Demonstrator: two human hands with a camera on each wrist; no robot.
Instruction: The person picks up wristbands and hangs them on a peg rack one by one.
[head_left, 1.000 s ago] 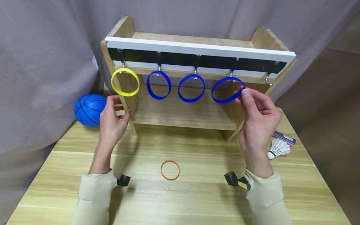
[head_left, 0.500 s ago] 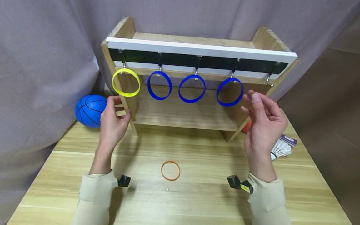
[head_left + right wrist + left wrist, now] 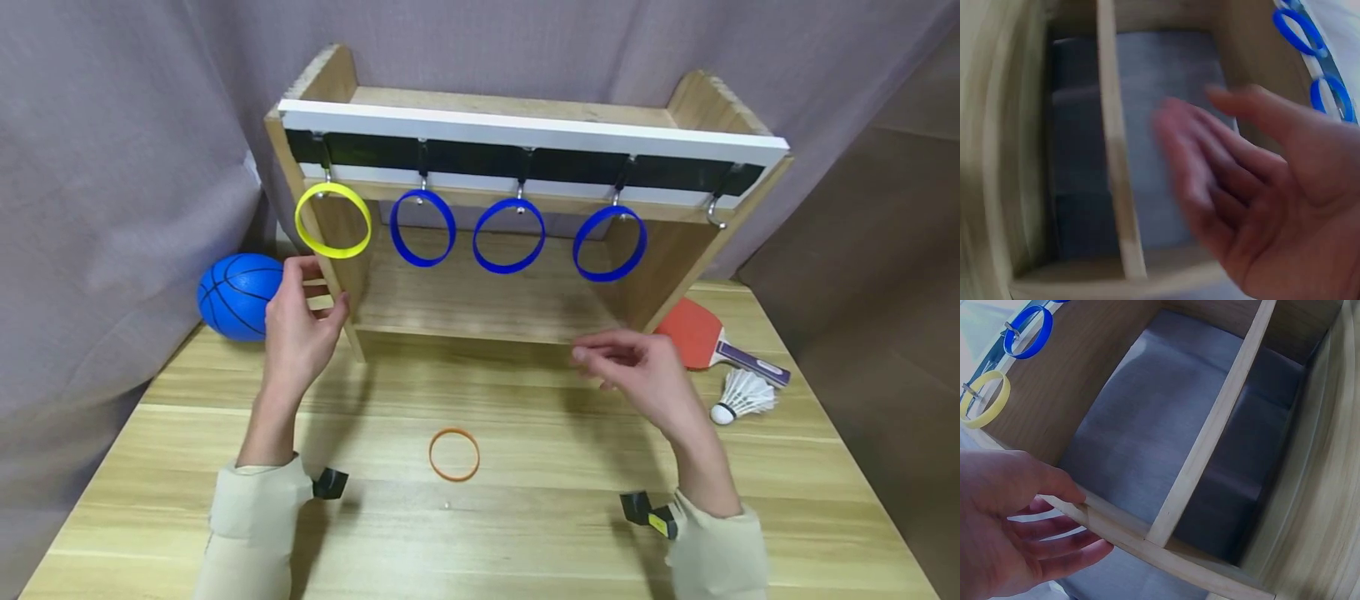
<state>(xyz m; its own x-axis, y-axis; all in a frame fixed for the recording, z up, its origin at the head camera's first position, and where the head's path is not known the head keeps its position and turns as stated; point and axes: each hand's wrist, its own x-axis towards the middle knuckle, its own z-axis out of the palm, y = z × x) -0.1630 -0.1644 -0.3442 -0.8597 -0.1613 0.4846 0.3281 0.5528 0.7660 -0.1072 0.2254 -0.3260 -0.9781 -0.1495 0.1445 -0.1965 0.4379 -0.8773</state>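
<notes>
Under the white front rail of a wooden shelf [image 3: 480, 308] hang a yellow ring [image 3: 343, 252] at the far left and three blue rings [image 3: 507, 269], each on its own metal hook. An orange ring [image 3: 455, 479] lies flat on the table in front. My left hand [image 3: 303, 325] grips the shelf's left side panel, thumb inside and fingers outside, as the left wrist view shows. Below the rightmost blue ring, my right hand [image 3: 637, 367] hovers in front of the lower board, fingers loosely bent and holding nothing. It is blurred in the right wrist view.
The rightmost hook [image 3: 717, 218] carries no ring. A blue ball [image 3: 240, 296] sits left of the shelf, beside my left hand. On the right lie a red table tennis bat [image 3: 690, 333] and a shuttlecock [image 3: 742, 398]. Grey curtain hangs behind.
My right hand has let go of the rightmost blue ring and moved down and to the left. That ring now hangs freely from its hook. My left hand stays put.
</notes>
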